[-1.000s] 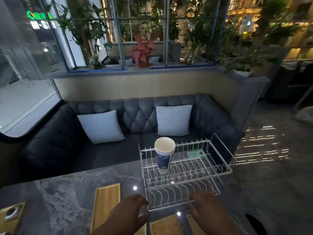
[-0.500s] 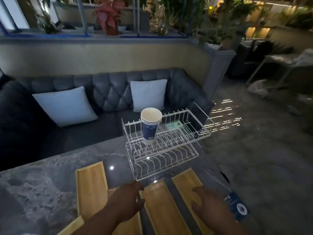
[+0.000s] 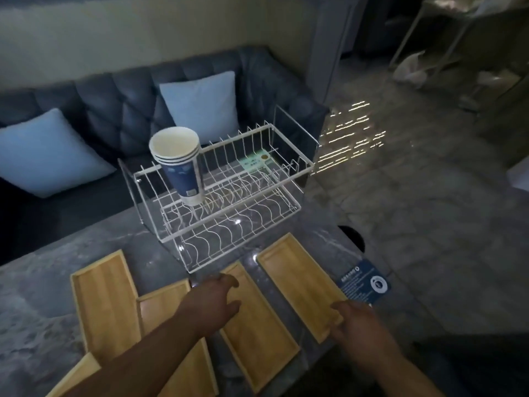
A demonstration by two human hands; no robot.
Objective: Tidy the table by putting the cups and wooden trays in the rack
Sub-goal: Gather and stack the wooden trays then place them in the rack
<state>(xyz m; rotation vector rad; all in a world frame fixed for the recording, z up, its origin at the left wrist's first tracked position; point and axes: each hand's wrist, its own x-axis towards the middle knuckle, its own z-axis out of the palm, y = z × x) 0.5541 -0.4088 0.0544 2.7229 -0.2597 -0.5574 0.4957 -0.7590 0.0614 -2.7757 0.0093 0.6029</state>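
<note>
A white wire rack (image 3: 229, 193) stands on the dark marble table (image 3: 43, 296). A stack of blue paper cups (image 3: 180, 164) stands upright in the rack's left end. Several wooden trays lie flat in front of the rack: a left tray (image 3: 104, 302), a middle tray (image 3: 257, 330) and a right tray (image 3: 297, 279). My left hand (image 3: 214, 302) hovers with fingers apart over the far end of the middle tray. My right hand (image 3: 355, 319) rests at the near right corner of the right tray, fingers touching its edge.
A blue printed card (image 3: 363, 282) lies at the table's right edge beside the right tray. Behind the table runs a dark tufted sofa (image 3: 120, 110) with two pale cushions (image 3: 203, 101). The tiled floor (image 3: 415, 196) opens to the right.
The camera has tilted down and closer, bringing the trays fully into view. Both hands have moved forward onto the trays; the right hand now touches the right tray's near corner.
</note>
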